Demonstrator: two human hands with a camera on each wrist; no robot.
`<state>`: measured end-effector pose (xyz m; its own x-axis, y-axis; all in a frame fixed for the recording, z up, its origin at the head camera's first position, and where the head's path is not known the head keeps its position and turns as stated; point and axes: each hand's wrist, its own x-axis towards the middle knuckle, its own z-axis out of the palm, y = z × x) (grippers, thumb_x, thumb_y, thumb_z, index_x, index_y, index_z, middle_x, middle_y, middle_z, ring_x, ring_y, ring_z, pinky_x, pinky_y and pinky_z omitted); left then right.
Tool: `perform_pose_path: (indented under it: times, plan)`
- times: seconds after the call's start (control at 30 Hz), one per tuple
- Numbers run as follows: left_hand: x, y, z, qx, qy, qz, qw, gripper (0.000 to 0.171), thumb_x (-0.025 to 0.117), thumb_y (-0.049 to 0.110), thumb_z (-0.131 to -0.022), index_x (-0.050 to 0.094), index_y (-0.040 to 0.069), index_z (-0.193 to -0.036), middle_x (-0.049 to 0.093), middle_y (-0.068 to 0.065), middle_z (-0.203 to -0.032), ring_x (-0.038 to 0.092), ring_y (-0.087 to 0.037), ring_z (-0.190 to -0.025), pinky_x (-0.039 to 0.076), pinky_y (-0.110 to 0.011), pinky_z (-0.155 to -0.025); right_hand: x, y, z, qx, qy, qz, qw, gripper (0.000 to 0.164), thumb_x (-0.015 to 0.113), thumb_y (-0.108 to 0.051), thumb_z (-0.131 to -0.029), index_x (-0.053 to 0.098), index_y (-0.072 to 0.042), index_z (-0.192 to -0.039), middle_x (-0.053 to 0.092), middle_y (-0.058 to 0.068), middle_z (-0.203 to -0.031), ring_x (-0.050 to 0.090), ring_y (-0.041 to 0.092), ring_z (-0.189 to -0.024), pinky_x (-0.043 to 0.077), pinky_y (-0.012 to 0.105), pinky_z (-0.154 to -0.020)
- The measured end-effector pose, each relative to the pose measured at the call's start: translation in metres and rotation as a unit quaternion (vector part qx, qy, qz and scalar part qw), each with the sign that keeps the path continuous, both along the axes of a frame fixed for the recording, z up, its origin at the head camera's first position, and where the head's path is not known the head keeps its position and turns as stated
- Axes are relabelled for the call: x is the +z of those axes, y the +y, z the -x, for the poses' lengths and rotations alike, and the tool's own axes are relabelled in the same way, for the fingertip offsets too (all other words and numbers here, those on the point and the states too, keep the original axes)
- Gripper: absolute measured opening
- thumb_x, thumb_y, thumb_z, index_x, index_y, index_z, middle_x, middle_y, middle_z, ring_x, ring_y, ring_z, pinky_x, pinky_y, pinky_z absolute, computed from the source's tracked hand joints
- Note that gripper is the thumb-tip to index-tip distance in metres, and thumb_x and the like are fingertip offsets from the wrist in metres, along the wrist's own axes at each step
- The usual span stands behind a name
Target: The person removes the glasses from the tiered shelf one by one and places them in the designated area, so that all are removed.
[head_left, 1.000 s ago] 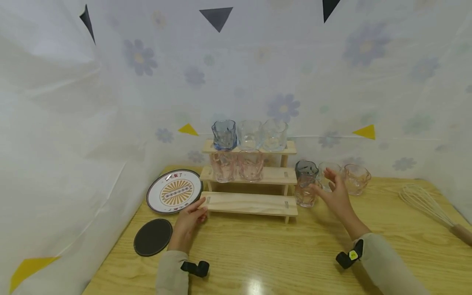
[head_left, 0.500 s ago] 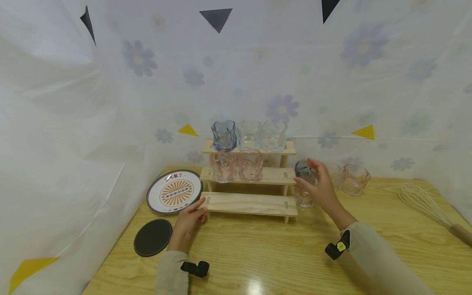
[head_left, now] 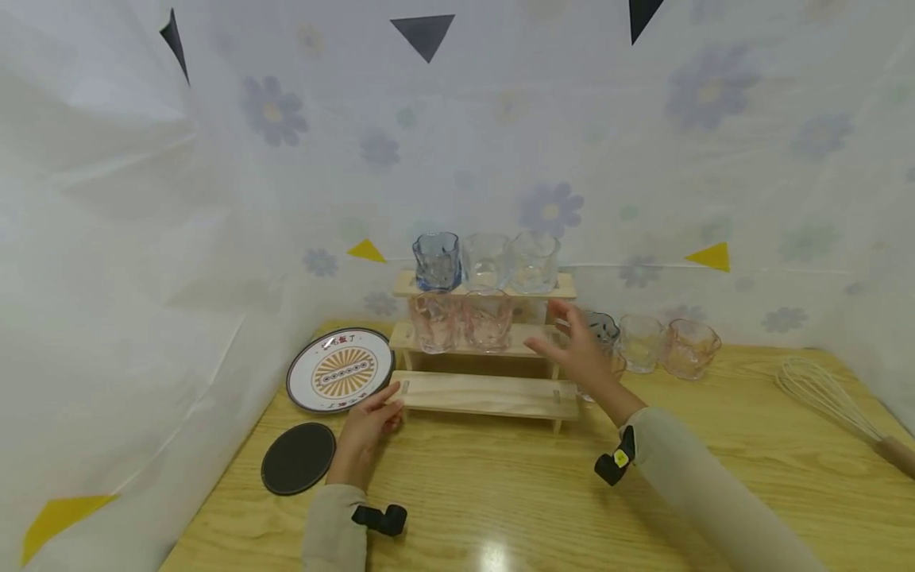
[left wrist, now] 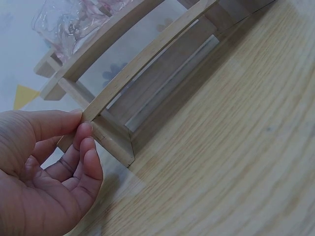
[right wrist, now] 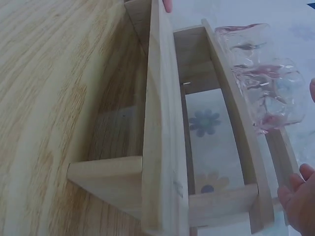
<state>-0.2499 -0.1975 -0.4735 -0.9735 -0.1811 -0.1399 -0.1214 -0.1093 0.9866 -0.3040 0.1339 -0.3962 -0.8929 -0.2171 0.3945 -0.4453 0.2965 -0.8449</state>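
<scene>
A three-tier wooden rack (head_left: pixel 486 395) stands on the table. My left hand (head_left: pixel 368 429) pinches the left end of its lowest shelf between thumb and fingers, seen closely in the left wrist view. Two pink glasses (head_left: pixel 488 322) sit side by side on the middle shelf; a blue glass (head_left: pixel 437 262) and two clear glasses (head_left: pixel 534 264) occupy the top one. At the right end of the middle shelf, my right hand (head_left: pixel 582 357) hovers with thumb and fingers spread, nothing between them. Behind it are a grey glass (head_left: pixel 604 327) and another pink glass, mostly hidden.
Right of the rack stand a clear glass (head_left: pixel 641 343) and a pink-rimmed glass (head_left: pixel 691 349). A whisk (head_left: pixel 829 397) lies at the far right. A patterned plate (head_left: pixel 341 371) and a black round mat (head_left: pixel 298 459) are on the left.
My right hand has moved left, from beside the glasses on the table past the grey one to the rack's right end. My left hand has kept its grip on the shelf.
</scene>
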Motion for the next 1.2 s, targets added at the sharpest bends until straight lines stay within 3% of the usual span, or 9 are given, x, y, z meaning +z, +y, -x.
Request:
perform_pose_path:
  times: [0.17, 0.3, 0.43, 0.73, 0.97, 1.2]
  plan:
    - [0.0, 0.001, 0.001, -0.002, -0.001, 0.003, 1.0, 0.042, 0.06, -0.004, -0.089, 0.052, -0.005, -0.131, 0.061, 0.001, -0.067, 0.057, -0.008, -0.06, 0.046, -0.018, -0.054, -0.002, -0.013, 0.011, 0.009, 0.0, -0.005, 1.0, 0.078, 0.072, -0.03, -0.085, 0.028, -0.009, -0.146, 0.031, 0.017, -0.146, 0.031, 0.038, -0.132, 0.03, 0.054, -0.106]
    - [0.001, 0.001, 0.001, -0.005, -0.001, 0.004, 1.0, 0.044, 0.061, -0.002, -0.089, 0.052, -0.005, -0.131, 0.061, 0.002, -0.067, 0.057, -0.008, -0.06, 0.046, -0.018, -0.055, -0.001, -0.024, 0.017, 0.025, 0.017, 0.012, 0.999, 0.078, 0.073, -0.025, -0.084, 0.029, -0.005, -0.145, 0.033, 0.018, -0.143, 0.033, 0.036, -0.13, 0.027, 0.052, -0.108]
    - [0.002, 0.001, 0.001, -0.006, -0.005, 0.001, 1.0, 0.044, 0.062, -0.002, -0.088, 0.052, -0.004, -0.132, 0.061, 0.002, -0.067, 0.057, -0.007, -0.06, 0.047, -0.018, -0.055, 0.002, -0.036, 0.019, 0.03, 0.002, 0.02, 0.999, 0.08, 0.073, -0.021, -0.085, 0.025, -0.003, -0.146, 0.033, 0.016, -0.143, 0.033, 0.034, -0.13, 0.027, 0.05, -0.109]
    - [0.0, -0.001, 0.001, -0.007, -0.009, 0.002, 0.9999, 0.045, 0.062, -0.002, -0.088, 0.052, -0.004, -0.132, 0.063, 0.0, -0.069, 0.058, -0.008, -0.06, 0.048, -0.019, -0.055, 0.029, -0.066, 0.001, 0.003, -0.033, 0.027, 0.999, 0.079, 0.071, -0.014, -0.086, 0.022, 0.004, -0.146, 0.035, 0.025, -0.14, 0.037, 0.039, -0.126, 0.033, 0.051, -0.104]
    - [0.001, -0.001, 0.0, -0.004, -0.005, 0.002, 1.0, 0.044, 0.061, -0.002, -0.089, 0.051, -0.005, -0.132, 0.062, 0.0, -0.068, 0.056, -0.006, -0.059, 0.047, -0.018, -0.055, 0.001, -0.079, 0.026, -0.041, -0.024, 0.048, 0.998, 0.093, 0.078, -0.037, -0.078, 0.025, -0.007, -0.148, 0.036, 0.014, -0.141, 0.039, 0.028, -0.126, 0.038, 0.046, -0.102]
    - [0.001, 0.0, 0.0, 0.004, -0.01, -0.003, 0.9999, 0.044, 0.062, -0.003, -0.088, 0.052, -0.005, -0.131, 0.062, 0.0, -0.067, 0.057, -0.006, -0.058, 0.047, -0.018, -0.054, -0.003, -0.089, 0.027, -0.07, 0.005, 0.077, 0.995, 0.089, 0.079, -0.034, -0.077, 0.029, -0.002, -0.144, 0.037, 0.016, -0.139, 0.039, 0.027, -0.127, 0.038, 0.046, -0.101]
